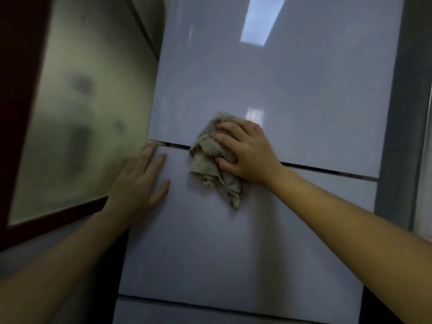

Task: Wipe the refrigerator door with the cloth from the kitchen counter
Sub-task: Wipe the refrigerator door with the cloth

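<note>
The refrigerator door [268, 85] is glossy pale grey-blue and fills the middle of the view, with a dark seam between its upper and middle panels. A crumpled beige cloth [211, 160] is pressed against the door right over that seam. My right hand [243, 150] grips the cloth and holds it flat to the surface; a loose end hangs below the hand. My left hand [140, 183] rests flat on the middle panel's left edge, fingers spread, holding nothing.
A frosted glass pane [77, 108] in a dark red frame [16, 94] stands close on the left. A grey side panel [397, 113] runs along the fridge's right. A second seam [210, 305] crosses the door lower down.
</note>
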